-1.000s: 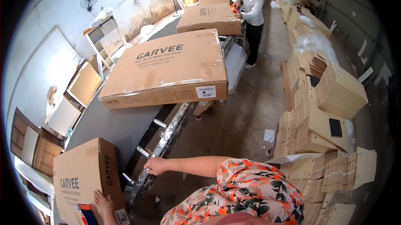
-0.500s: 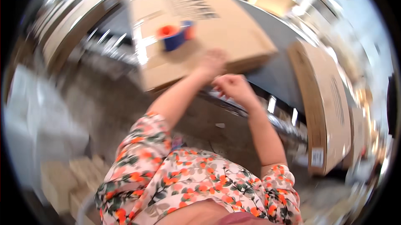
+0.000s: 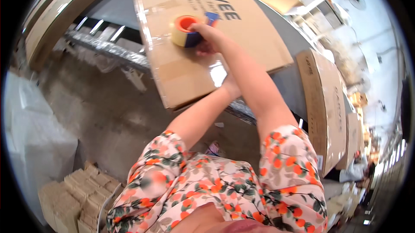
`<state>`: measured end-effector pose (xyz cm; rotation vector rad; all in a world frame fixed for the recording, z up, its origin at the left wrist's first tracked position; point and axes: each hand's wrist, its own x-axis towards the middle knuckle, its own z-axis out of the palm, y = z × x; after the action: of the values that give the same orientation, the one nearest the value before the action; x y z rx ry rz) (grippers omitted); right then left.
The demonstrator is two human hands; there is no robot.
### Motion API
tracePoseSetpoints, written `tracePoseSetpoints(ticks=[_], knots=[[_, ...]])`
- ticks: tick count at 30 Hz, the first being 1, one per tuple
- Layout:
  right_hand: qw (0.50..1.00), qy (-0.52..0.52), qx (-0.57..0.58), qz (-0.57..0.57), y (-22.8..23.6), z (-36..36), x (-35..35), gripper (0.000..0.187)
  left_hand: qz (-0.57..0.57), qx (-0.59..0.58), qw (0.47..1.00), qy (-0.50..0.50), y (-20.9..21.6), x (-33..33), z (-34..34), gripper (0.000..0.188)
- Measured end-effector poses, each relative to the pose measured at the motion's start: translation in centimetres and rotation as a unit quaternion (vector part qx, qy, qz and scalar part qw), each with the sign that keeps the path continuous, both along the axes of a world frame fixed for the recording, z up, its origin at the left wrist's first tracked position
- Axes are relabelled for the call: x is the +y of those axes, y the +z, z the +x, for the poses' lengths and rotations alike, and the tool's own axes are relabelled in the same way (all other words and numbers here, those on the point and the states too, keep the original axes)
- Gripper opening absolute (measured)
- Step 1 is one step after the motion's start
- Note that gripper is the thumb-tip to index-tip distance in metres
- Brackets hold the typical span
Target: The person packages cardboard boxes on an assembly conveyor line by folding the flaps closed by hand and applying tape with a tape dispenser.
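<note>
A large flat cardboard box [image 3: 255, 38] with dark print lies before me. On top of it is a tape dispenser [image 3: 192, 39], blue with an orange hub and a thick roll of tape. My right hand [image 3: 208, 40] grips it, thumb at the hub and fingers curled underneath. My left hand [image 3: 233, 85] is at the box's near edge, below the right forearm. That forearm crosses over it and hides its fingers. Shiny clear tape runs along the box's left side, and a bright glossy patch shows near the left hand.
The box rests on a dark conveyor [image 3: 285, 87] with a metal side rail [image 3: 108, 49]. More cartons stand at the left [image 3: 65, 14] and right [image 3: 322, 107]. Folded cardboard [image 3: 80, 194] is stacked at lower left, beside a plastic-covered bulk [image 3: 39, 120].
My right hand has reached up and left and taken hold of the tape dispenser. The left hand has shifted slightly down and right, under the right forearm. The view has steadied.
</note>
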<state>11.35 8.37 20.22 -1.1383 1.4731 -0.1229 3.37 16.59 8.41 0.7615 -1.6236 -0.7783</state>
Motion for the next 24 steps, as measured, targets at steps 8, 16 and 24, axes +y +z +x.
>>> tracePoseSetpoints(ticks=[8,16,24], knots=[[0.971,0.087,0.055,-0.217,1.6,-7.2,-3.7,0.053,-0.175,-0.589,0.777,0.137,3.3,1.1,2.6,0.045],[0.943,-0.200,-0.209,-0.163,1.0,-38.5,4.5,0.048,-0.116,-0.568,0.805,0.125,3.0,0.4,1.9,0.059],[0.939,-0.233,-0.234,-0.092,0.4,-44.1,7.2,0.058,0.013,-0.548,0.814,0.192,3.9,-5.7,-8.8,0.066]])
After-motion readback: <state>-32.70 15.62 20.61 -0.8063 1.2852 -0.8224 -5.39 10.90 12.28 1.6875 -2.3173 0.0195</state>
